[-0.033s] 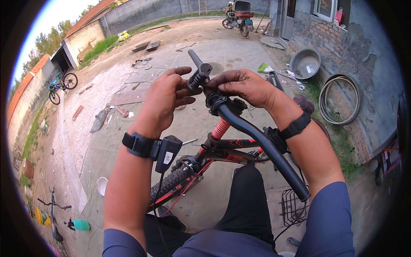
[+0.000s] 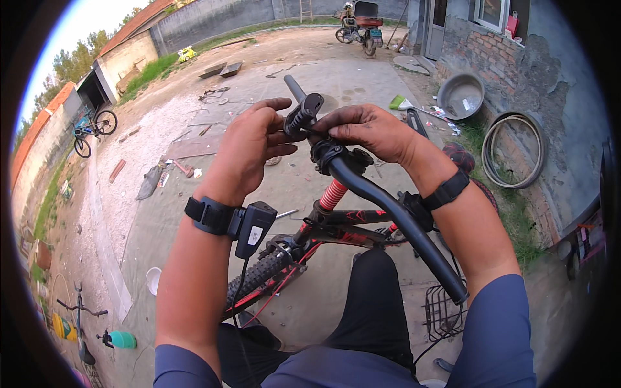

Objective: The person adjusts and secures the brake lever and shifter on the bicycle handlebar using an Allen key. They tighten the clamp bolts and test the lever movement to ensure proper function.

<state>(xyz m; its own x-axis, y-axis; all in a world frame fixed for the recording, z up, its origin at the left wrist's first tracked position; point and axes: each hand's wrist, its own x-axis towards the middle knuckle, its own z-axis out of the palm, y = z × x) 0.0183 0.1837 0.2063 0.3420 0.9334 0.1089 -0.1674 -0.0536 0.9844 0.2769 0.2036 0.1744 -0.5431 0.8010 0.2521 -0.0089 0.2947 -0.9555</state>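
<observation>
A black bicycle handlebar (image 2: 394,223) runs from its stem clamp toward the lower right, and its far end points up and away. On the bar, near the stem, sits a short black ribbed cylinder (image 2: 302,118) with a flat round end. My left hand (image 2: 252,139) is beside this cylinder, fingers apart; its middle fingers reach to the cylinder's lower side. My right hand (image 2: 372,129), blackened at the fingertips, pinches at the bar between cylinder and stem; what lies between thumb and finger is hidden. Below are the red and black frame (image 2: 352,216) and knobby front tyre (image 2: 259,275).
A grey basin (image 2: 461,96) and coiled tyres (image 2: 514,150) lie by the right wall. A black wire basket (image 2: 444,313) is below the bar's near end. Scattered tools and a hammer (image 2: 185,169) lie ahead left. A motorbike (image 2: 362,29) stands far off.
The ribbed cylinder's flat end has tipped very slightly; my left fingers have shifted a little. My right hand has stayed put.
</observation>
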